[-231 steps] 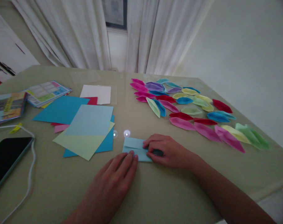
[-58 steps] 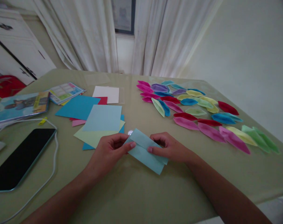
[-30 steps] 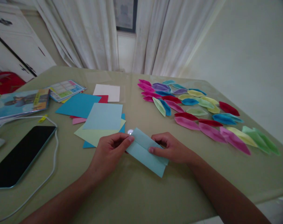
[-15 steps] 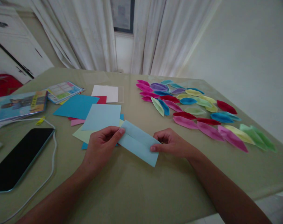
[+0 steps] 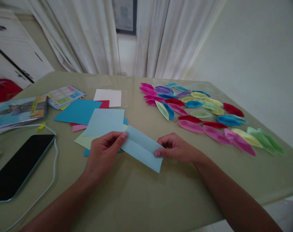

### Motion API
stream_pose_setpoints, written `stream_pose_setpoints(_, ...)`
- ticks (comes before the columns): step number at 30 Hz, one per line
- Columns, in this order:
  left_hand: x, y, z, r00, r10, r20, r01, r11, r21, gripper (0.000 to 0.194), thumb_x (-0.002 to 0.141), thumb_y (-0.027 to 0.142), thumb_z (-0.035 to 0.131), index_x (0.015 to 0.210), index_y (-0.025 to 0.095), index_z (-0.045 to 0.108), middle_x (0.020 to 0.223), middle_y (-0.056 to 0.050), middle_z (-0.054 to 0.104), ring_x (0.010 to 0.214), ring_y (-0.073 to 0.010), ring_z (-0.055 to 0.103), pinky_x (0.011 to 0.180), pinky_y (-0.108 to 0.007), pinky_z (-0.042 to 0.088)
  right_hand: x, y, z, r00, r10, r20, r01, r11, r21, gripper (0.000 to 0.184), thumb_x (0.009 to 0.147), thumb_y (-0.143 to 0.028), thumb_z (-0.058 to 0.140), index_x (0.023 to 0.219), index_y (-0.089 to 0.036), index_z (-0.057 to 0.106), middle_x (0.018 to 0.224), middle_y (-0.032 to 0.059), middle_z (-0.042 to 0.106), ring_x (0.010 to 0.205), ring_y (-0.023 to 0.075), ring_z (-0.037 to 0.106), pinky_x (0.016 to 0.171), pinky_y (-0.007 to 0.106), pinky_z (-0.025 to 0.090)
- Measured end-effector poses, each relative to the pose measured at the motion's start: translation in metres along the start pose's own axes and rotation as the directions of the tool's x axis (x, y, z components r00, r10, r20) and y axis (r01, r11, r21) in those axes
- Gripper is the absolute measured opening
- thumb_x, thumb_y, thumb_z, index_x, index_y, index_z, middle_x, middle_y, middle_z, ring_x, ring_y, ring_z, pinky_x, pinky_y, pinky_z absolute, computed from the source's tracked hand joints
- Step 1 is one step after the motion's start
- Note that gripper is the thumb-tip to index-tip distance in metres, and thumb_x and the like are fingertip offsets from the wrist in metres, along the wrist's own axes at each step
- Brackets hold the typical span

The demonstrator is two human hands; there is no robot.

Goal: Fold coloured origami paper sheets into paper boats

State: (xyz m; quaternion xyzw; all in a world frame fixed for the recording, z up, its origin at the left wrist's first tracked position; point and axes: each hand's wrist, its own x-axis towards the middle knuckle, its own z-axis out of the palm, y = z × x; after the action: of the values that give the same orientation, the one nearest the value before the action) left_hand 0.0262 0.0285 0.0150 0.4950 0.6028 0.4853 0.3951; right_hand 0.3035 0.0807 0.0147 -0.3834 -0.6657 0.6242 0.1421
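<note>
A light blue sheet of folded paper (image 5: 143,149) is held up tilted over the table, a crease running along its length. My left hand (image 5: 105,148) pinches its upper left corner between thumb and fingers. At the other end, my right hand (image 5: 174,148) grips the right edge, thumb on top and fingers behind. Just beyond my left hand lie loose square sheets: a pale blue one (image 5: 105,121) over a pale yellow-green one (image 5: 85,139), with a darker blue sheet (image 5: 76,111) beside them.
Several folded, leaf-shaped paper pieces (image 5: 190,125) in many colours spread over the right of the table (image 5: 146,203). On the left are a black phone (image 5: 23,164), a white cable (image 5: 55,161), a picture book (image 5: 18,111) and a printed card packet (image 5: 65,96). White sheets (image 5: 108,97) lie farther back.
Earlier the paper lay flat under both hands; now it is lifted. In the last second it shifted left and up, and my right hand slid to its right edge.
</note>
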Motion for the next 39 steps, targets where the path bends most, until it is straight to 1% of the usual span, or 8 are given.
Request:
stream_pose_setpoints(4, -0.0004, -0.0007, -0.0007, 1.0, 0.023, -0.009, -0.023, 0.999, 0.023, 0.032, 0.085, 0.053, 0.078, 0.086, 0.022, 0.083, 0.075, -0.001, 0.077, 0.067, -0.0182, 0.065, 0.059, -0.025, 0.051, 0.0005, -0.0005, -0.001, 1.0, 0.008, 0.011, -0.008, 1.0, -0.019, 0.045, 0.082, -0.057, 0.084, 0.08, -0.014, 0.072, 0.066, -0.0053, 0.052, 0.06, 0.0093, 0.043, 0.054, 0.023, 0.03)
stream_pose_setpoints(8, -0.0019, -0.0008, -0.0006, 0.998, 0.058, -0.028, -0.056, 0.995, 0.084, 0.03, 0.086, 0.051, 0.079, 0.089, 0.021, 0.083, 0.075, -0.001, 0.078, 0.068, -0.0188, 0.068, 0.06, -0.025, 0.053, 0.0003, -0.0026, 0.0011, 1.0, 0.011, 0.01, -0.011, 1.0, 0.01, 0.044, 0.081, -0.056, 0.085, 0.084, -0.014, 0.072, 0.069, -0.0043, 0.056, 0.062, 0.0098, 0.046, 0.055, 0.022, 0.033)
stream_pose_setpoints(12, -0.0041, 0.0004, 0.0011, 0.995, 0.068, -0.074, -0.06, 0.992, 0.115, 0.03, 0.086, 0.05, 0.078, 0.091, 0.021, 0.083, 0.078, -0.001, 0.079, 0.071, -0.0197, 0.07, 0.063, -0.026, 0.055, -0.0003, -0.0054, 0.0038, 0.997, 0.035, 0.067, -0.035, 0.999, 0.003, 0.045, 0.077, -0.057, 0.088, 0.085, -0.014, 0.074, 0.07, -0.0036, 0.06, 0.061, 0.0108, 0.05, 0.054, 0.022, 0.036)
stream_pose_setpoints(14, -0.0042, 0.0011, 0.0012, 0.995, 0.062, -0.08, -0.053, 0.992, 0.116, 0.029, 0.086, 0.05, 0.078, 0.09, 0.022, 0.083, 0.078, -0.001, 0.079, 0.071, -0.0197, 0.07, 0.064, -0.026, 0.056, -0.0005, -0.0054, 0.0038, 0.996, 0.046, 0.079, -0.044, 0.999, -0.026, 0.045, 0.079, -0.058, 0.086, 0.083, -0.014, 0.075, 0.068, -0.0026, 0.063, 0.06, 0.0111, 0.052, 0.053, 0.021, 0.037)
stream_pose_setpoints(18, -0.0018, 0.0011, -0.001, 0.997, 0.059, -0.046, -0.055, 0.996, 0.072, 0.029, 0.086, 0.051, 0.078, 0.089, 0.023, 0.083, 0.078, -0.001, 0.079, 0.071, -0.0192, 0.07, 0.063, -0.025, 0.056, -0.0003, -0.0037, 0.0019, 0.998, 0.04, 0.045, -0.037, 0.997, -0.062, 0.044, 0.085, -0.057, 0.081, 0.079, -0.013, 0.075, 0.065, -0.0013, 0.065, 0.057, 0.011, 0.053, 0.052, 0.021, 0.038)
stream_pose_setpoints(22, -0.0014, 0.0009, -0.0015, 0.998, 0.056, -0.009, -0.055, 0.996, 0.07, 0.029, 0.085, 0.05, 0.078, 0.087, 0.022, 0.083, 0.076, -0.001, 0.078, 0.069, -0.0184, 0.068, 0.061, -0.025, 0.053, 0.0007, -0.0026, 0.0013, 0.997, 0.034, 0.073, -0.028, 0.997, -0.078, 0.042, 0.085, -0.055, 0.081, 0.078, -0.014, 0.075, 0.064, -0.002, 0.064, 0.057, 0.0108, 0.053, 0.052, 0.021, 0.038)
stream_pose_setpoints(29, -0.0013, 0.0004, 0.0004, 0.998, 0.046, -0.037, -0.042, 0.993, 0.111, 0.028, 0.085, 0.051, 0.079, 0.082, 0.023, 0.082, 0.072, 0.001, 0.076, 0.066, -0.0179, 0.065, 0.059, -0.025, 0.049, -0.0001, -0.0057, 0.0016, 0.995, 0.032, 0.096, -0.027, 0.999, -0.047, 0.038, 0.088, -0.051, 0.08, 0.078, -0.014, 0.073, 0.065, -0.0024, 0.064, 0.058, 0.0106, 0.054, 0.053, 0.021, 0.039)
stream_pose_setpoints(39, 0.0024, -0.0046, -0.0031, 0.993, 0.118, -0.006, -0.115, 0.979, 0.171, 0.029, 0.088, 0.049, 0.075, 0.084, 0.021, 0.081, 0.068, 0.002, 0.073, 0.061, -0.0151, 0.06, 0.054, -0.022, 0.045, 0.0006, -0.0023, -0.0005, 0.996, 0.011, 0.092, -0.005, 0.998, -0.064, 0.044, 0.089, -0.055, 0.078, 0.078, -0.013, 0.07, 0.063, -0.0044, 0.057, 0.056, 0.0088, 0.048, 0.051, 0.02, 0.034)
